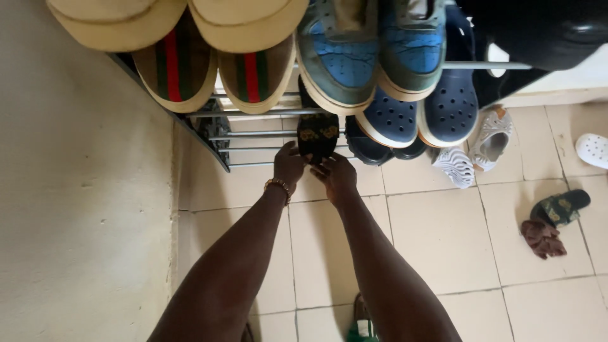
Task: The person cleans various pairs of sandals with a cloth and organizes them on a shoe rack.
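Observation:
Both of my hands reach down to a black slipper with a gold pattern (318, 134) that rests on a low bar of the metal shoe rack (253, 149). My left hand (289, 164), with a beaded bracelet at the wrist, grips the slipper's near left edge. My right hand (335, 176) holds its near right edge. Above on the rack sit tan shoes with red and green stripes (180, 69), blue and grey sneakers (367, 54) and navy clogs (418, 114).
A cream wall (76, 190) runs along the left. On the tiled floor (443, 234) lie white sandals (475, 152), a matching black slipper (560, 208), a brown cloth (543, 238) and a white clog (593, 149). A green object (361, 324) lies by my feet.

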